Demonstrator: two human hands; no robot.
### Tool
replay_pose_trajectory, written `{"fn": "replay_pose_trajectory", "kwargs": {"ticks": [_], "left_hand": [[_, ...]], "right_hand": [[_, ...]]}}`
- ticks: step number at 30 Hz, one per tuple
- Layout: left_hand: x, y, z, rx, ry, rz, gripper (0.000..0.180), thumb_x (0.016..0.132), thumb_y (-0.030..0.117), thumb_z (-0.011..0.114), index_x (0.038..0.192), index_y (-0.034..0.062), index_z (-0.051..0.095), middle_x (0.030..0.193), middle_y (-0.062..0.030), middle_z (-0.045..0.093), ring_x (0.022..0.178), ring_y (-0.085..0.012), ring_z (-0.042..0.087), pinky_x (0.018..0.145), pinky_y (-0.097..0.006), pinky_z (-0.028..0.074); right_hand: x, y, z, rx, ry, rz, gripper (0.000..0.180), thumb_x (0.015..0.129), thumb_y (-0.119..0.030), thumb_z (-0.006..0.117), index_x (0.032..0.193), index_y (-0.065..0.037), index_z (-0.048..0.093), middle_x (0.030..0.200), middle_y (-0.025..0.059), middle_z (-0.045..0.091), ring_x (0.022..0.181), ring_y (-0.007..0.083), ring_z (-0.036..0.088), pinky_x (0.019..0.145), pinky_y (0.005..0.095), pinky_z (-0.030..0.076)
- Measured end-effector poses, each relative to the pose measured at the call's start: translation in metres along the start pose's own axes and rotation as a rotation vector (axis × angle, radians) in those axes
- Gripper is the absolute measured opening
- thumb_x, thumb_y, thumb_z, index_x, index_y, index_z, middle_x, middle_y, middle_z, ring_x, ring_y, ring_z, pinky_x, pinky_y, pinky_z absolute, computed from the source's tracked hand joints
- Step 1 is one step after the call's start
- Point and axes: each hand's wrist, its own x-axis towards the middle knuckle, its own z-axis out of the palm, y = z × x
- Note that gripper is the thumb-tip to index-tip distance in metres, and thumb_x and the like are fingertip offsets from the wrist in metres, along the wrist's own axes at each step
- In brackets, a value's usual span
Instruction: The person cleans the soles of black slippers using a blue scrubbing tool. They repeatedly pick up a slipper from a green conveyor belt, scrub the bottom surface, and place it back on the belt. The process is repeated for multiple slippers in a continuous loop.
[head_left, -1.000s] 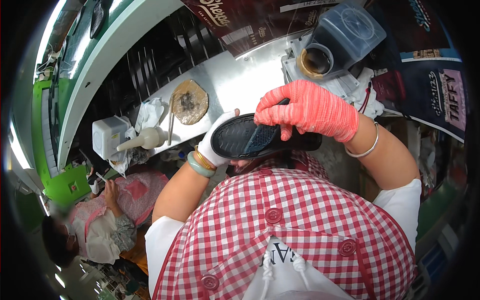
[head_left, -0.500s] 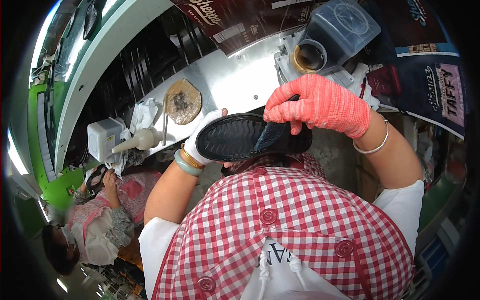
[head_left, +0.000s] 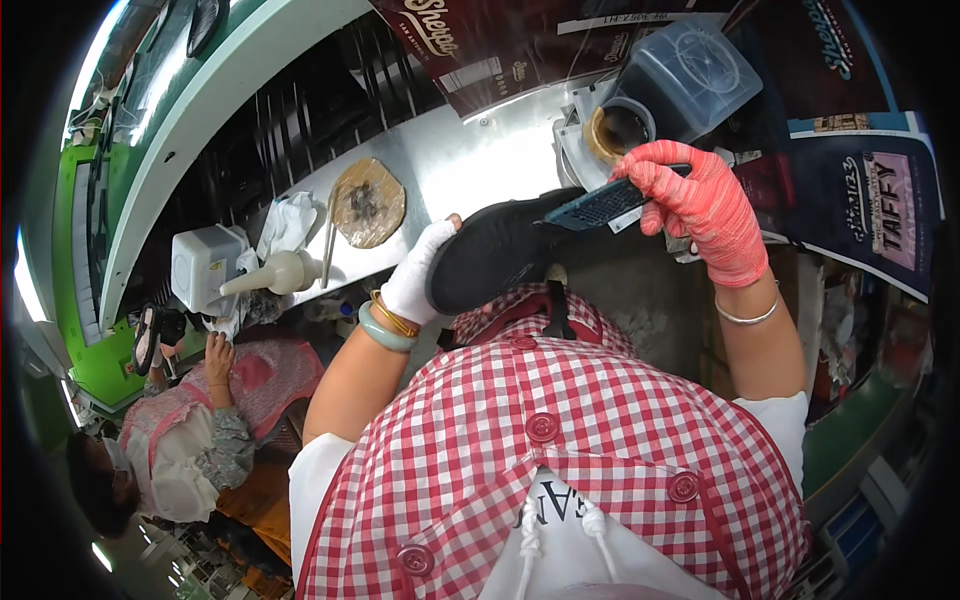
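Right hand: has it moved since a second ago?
Yes. The right hand has shifted from over the black shoe toward the round machine opening.

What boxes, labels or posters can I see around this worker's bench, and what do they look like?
Dark carton: top middle behind the bench, dark brown with pale lettering and a white label strip.
Poster: right edge, dark blue panel with a pink patch and pale lettering.
Clear plastic box: upper right, greyish, see-through, squarish.
White box: left end of the bench, small, plain.

red-checked apron, white glove; coral glove
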Motion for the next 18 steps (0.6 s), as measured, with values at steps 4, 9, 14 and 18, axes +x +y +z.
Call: {"fn": "replay_pose_trajectory", "kwargs": {"ticks": [4, 9, 14, 18], "left_hand": [[0.006, -0.008, 0.003, 0.088, -0.127, 0.165, 0.061, 0.088, 0.052, 0.036, 0.123, 0.0037, 0.049, 0.107, -0.0151, 0.061, 0.076, -0.0260, 0.062, 0.055, -0.035, 0.051], [0.010, -0.010, -0.005, 0.031, -0.177, 0.156, 0.064, 0.087, 0.055, 0.036, 0.125, 0.0039, 0.047, 0.104, -0.0165, 0.061, 0.067, -0.0276, 0.062, 0.057, -0.036, 0.051], [-0.002, -0.018, -0.017, 0.042, -0.183, 0.332, 0.064, 0.086, 0.054, 0.043, 0.126, 0.0046, 0.045, 0.103, -0.0172, 0.060, 0.072, -0.0294, 0.064, 0.065, -0.037, 0.053], [-0.016, -0.022, -0.019, -0.020, -0.367, 0.426, 0.054, 0.090, 0.034, 0.049, 0.134, 0.0060, 0.035, 0.121, -0.0126, 0.051, 0.102, -0.0219, 0.056, 0.084, -0.041, 0.051]], "right_hand": [[-0.004, -0.005, 0.018, 0.155, -0.055, 0.001, 0.024, 0.082, -0.022, 0.066, 0.097, -0.003, 0.066, 0.066, -0.0012, 0.061, 0.052, 0.0024, 0.055, 0.043, 0.0132, 0.034], [0.008, 0.005, 0.031, 0.073, -0.009, -0.019, 0.024, 0.083, -0.023, 0.067, 0.097, -0.004, 0.066, 0.070, -0.0019, 0.061, 0.053, 0.0017, 0.054, 0.043, 0.0137, 0.033], [0.004, 0.003, 0.004, 0.240, 0.238, -0.195, 0.022, 0.086, -0.022, 0.064, 0.097, -0.003, 0.065, 0.072, -0.0021, 0.060, 0.051, 0.0013, 0.051, 0.042, 0.0140, 0.032], [0.002, 0.004, 0.005, 0.512, 0.280, -0.301, 0.018, 0.089, -0.020, 0.058, 0.098, -0.004, 0.062, 0.075, -0.0011, 0.058, 0.051, 0.0027, 0.049, 0.041, 0.0147, 0.031]]}}
